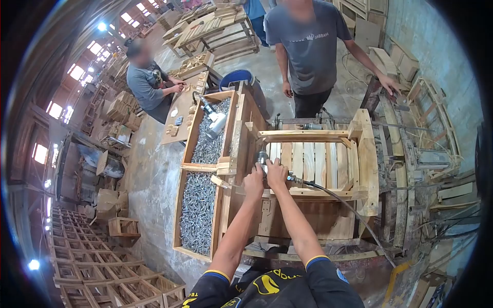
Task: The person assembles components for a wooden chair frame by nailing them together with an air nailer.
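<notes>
My right hand [277,174] is closed around a pneumatic screwdriver [262,157], with an air hose [334,194] running off to the right. Close beside it, my left hand [253,182] is closed against the same tool; its fingertips are partly hidden. Both hands are over the left end of a wooden frame [303,193] with slats [321,164] across its middle. The tool's tip and its contact with the wood cannot be made out.
Left of the frame, a two-part wooden box [199,167] holds many screws [197,210]; another air tool [216,124] lies on them. One person [313,56] stands across the bench, another [149,82] works at a side table. A blue bucket [236,77] stands behind.
</notes>
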Tool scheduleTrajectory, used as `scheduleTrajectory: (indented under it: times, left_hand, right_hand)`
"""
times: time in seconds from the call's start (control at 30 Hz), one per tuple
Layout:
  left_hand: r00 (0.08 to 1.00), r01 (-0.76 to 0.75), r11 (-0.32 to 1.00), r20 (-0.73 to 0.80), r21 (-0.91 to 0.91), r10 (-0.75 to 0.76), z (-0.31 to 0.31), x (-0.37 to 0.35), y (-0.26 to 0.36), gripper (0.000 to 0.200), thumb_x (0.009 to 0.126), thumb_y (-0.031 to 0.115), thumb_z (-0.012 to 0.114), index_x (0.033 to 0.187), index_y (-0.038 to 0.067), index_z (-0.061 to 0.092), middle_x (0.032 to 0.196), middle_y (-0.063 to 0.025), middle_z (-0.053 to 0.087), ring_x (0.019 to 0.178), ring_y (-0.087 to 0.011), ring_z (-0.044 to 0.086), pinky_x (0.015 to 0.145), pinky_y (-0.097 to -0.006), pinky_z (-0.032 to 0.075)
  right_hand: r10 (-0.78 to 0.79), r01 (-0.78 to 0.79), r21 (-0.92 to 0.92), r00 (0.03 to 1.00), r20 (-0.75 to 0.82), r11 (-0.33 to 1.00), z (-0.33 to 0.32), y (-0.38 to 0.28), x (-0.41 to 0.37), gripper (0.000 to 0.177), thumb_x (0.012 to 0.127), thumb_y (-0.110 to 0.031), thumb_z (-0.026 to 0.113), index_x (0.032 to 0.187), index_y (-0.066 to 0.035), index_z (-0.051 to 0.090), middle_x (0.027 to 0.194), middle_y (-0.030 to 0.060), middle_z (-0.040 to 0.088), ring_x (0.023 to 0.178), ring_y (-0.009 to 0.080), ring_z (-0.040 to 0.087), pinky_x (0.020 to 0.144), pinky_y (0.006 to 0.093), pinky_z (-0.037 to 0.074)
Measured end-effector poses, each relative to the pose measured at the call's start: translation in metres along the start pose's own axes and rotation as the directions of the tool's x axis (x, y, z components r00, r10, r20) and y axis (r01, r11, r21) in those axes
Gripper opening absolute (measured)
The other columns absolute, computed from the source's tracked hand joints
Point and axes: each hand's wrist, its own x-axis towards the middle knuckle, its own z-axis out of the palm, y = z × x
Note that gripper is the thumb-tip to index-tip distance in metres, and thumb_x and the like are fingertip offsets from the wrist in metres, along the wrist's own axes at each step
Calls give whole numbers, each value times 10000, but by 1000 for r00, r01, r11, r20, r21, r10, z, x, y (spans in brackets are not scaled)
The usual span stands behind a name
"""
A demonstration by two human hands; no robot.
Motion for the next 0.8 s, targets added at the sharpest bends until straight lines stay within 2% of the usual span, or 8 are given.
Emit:
scheduleTrajectory:
  times: [0.2, 0.27, 0.33, 0.5, 0.57, 0.6, 0.7, 0.8]
  left_hand:
    - [993, -58, 985, -106, -162, 41, 0, -11, -3, 392, 826, 112, 674, 1174, 8, 528, 1027, -180, 651, 909, -372, 666, 753, -477, 548]
    - [919, -338, 902, -302, -268, 255, -20, -26, -5, 309, 828, 94, 658, 1112, -2, 579, 1019, -178, 645, 987, -379, 615, 850, -483, 492]
    - [844, -398, 734, -533, -550, 58, -58, -91, 20, 148, 863, 61, 611, 1001, 9, 614, 927, -200, 640, 914, -395, 610, 796, -453, 483]
    - [979, 144, 284, 95, -948, -180, -19, -220, 36, 126, 931, 121, 602, 959, 24, 677, 802, -85, 719, 660, -162, 671, 635, -302, 532]
    - [883, 421, -97, 432, -902, -181, -4, -237, 45, 141, 945, 135, 579, 952, 50, 691, 781, -40, 708, 643, -99, 637, 593, -268, 509]
    - [807, 569, -37, 566, -822, -167, 7, -228, 45, 167, 943, 176, 567, 940, 64, 690, 761, -39, 700, 598, -101, 605, 543, -263, 475]
    - [643, 667, -448, 764, -595, -59, 45, -186, 47, 359, 919, 491, 591, 742, 179, 613, 595, 14, 493, 509, -150, 492, 447, -293, 379]
    - [636, 568, -523, 742, -635, -210, 54, -115, 60, 763, 771, 712, 653, 1213, 103, 529, 1057, -97, 537, 856, -232, 531, 711, -407, 463]
  right_hand:
    - [-19, 14, 61, 997, 75, 998, -3, 1, 0, 265, 880, -161, 579, 1143, -142, 590, 1075, 138, 631, 930, 360, 670, 817, 491, 450]
    - [-57, 54, 120, 998, 16, 991, -15, 5, -8, 240, 919, -126, 479, 1109, -113, 625, 957, 192, 659, 849, 404, 675, 731, 537, 522]
    - [-29, 5, 145, 986, 163, 989, -62, 14, -31, 228, 881, -211, 562, 1022, -59, 657, 929, 241, 683, 883, 415, 674, 736, 522, 535]
    - [116, -169, 497, 984, 136, 851, -227, 64, -157, 368, 712, -232, 664, 1020, -32, 672, 929, 228, 695, 908, 427, 650, 787, 481, 520]
    - [330, -393, 574, 919, 216, 719, -288, 90, -207, 449, 661, -249, 776, 1041, -24, 696, 824, 168, 716, 767, 305, 701, 711, 414, 533]
    - [380, -418, 603, 904, 198, 680, -302, 109, -225, 430, 665, -231, 793, 1008, 7, 690, 793, 141, 707, 727, 252, 683, 688, 394, 532]
    - [607, -541, 589, 788, 106, 600, -325, 170, -282, 318, 718, -159, 797, 899, 62, 659, 725, 83, 662, 583, 146, 603, 554, 333, 504]
    - [661, -444, 809, 745, 94, 386, -350, 193, -297, 234, 777, -136, 752, 864, 47, 634, 693, 76, 637, 471, 114, 538, 429, 290, 424]
